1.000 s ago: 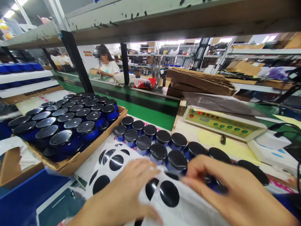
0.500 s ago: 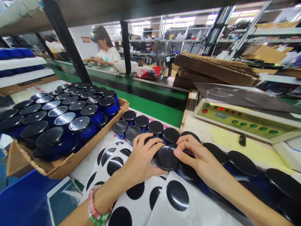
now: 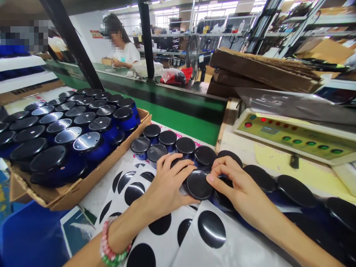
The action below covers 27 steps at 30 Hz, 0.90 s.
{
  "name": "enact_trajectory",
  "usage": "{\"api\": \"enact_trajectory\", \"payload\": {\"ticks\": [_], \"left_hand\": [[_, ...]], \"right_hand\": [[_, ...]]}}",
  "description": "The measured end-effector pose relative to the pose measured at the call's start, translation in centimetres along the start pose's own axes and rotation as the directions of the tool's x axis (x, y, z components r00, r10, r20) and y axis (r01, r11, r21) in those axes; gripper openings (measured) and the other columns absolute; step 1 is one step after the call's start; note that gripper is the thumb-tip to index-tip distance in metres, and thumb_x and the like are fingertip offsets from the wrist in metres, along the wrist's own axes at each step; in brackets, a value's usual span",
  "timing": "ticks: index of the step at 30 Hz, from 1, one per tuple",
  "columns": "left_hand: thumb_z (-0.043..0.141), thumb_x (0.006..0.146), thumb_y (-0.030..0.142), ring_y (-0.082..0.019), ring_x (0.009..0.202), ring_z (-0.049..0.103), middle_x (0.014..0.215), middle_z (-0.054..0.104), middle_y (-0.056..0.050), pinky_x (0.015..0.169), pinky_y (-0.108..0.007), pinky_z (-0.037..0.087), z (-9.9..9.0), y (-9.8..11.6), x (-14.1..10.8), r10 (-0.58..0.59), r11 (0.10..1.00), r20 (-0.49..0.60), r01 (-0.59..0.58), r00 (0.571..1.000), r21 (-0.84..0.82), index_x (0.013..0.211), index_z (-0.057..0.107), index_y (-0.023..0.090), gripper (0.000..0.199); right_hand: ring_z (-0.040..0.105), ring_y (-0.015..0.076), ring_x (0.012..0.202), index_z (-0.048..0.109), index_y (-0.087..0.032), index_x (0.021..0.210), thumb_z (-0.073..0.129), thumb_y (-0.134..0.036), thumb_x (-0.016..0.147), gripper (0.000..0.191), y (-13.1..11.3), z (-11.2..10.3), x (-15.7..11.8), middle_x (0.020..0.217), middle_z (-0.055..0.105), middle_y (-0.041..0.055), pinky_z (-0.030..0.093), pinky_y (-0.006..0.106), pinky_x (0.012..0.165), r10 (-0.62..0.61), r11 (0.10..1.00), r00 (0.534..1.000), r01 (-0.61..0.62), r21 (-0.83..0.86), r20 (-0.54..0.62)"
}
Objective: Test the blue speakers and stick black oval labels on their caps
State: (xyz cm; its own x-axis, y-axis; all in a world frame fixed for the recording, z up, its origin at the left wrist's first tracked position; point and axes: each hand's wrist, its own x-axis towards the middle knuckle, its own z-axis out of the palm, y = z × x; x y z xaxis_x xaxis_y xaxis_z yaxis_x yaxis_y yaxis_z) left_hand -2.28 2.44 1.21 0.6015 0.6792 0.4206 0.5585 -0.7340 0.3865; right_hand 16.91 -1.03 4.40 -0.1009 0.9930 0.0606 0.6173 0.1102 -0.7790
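My left hand (image 3: 172,181) is wrapped round a blue round unit with a glossy black top (image 3: 198,184), thumb at its near side and fingers over the far edge. At the right rim of that top, my right hand (image 3: 232,180) has thumb and forefinger pinched together; what lies between the fingertips is hidden. Under my wrists spread white sheets (image 3: 191,256) bearing black round stickers (image 3: 211,229). Several more black-topped units (image 3: 185,145) stand in rows just beyond my hands and on to the right.
A cardboard tray (image 3: 111,157) full of blue units with black tops stands on the left. Behind runs a green conveyor belt (image 3: 178,116), with a co-worker (image 3: 126,52) seated across it. A control box (image 3: 294,137) and stacked cardboard (image 3: 264,70) are at right.
The view has tilted slightly downward. Both hands keep nearly the same hold on the unit, with the right fingertips still at its rim. The co-worker's hands have come closer together.
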Motion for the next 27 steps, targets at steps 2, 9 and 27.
{"api": "enact_trajectory", "payload": {"ticks": [2,9,27], "left_hand": [[0.077,0.064,0.045,-0.026,0.121,0.038,0.123,0.058,-0.002,0.105,-0.041,0.021,0.0,0.0,0.0,0.002,1.000,-0.002,-0.002,1.000,0.002,0.113,0.055,0.021,0.058],[0.077,0.065,0.043,-0.027,0.120,0.040,0.121,0.060,-0.003,0.104,-0.042,0.024,-0.1,0.1,0.1,0.006,1.000,-0.007,-0.006,1.000,0.006,0.111,0.056,0.021,0.056],[0.076,0.067,0.046,-0.027,0.121,0.039,0.121,0.060,-0.003,0.103,-0.043,0.024,-0.3,0.0,0.0,0.022,1.000,0.005,-0.022,1.000,0.012,0.112,0.054,0.020,0.057]], "right_hand": [[0.048,0.0178,0.088,0.050,-0.022,0.069,0.048,-0.034,0.088,0.022,-0.1,0.1,0.0,0.090,0.047,0.0004,0.037,0.034,0.081,-0.012,1.000,1.000,0.012,-0.029,-0.023],[0.047,0.0193,0.089,0.048,-0.022,0.070,0.046,-0.031,0.089,0.021,-0.3,0.4,-0.4,0.090,0.047,0.0023,0.038,0.035,0.079,-0.054,0.992,0.996,0.045,-0.120,-0.071],[0.043,0.0211,0.079,0.042,-0.020,0.075,0.041,-0.016,0.090,0.016,-0.5,1.3,-0.8,0.083,0.048,0.0062,0.038,0.035,0.067,-0.409,0.823,0.905,0.313,-0.474,-0.112]]}}
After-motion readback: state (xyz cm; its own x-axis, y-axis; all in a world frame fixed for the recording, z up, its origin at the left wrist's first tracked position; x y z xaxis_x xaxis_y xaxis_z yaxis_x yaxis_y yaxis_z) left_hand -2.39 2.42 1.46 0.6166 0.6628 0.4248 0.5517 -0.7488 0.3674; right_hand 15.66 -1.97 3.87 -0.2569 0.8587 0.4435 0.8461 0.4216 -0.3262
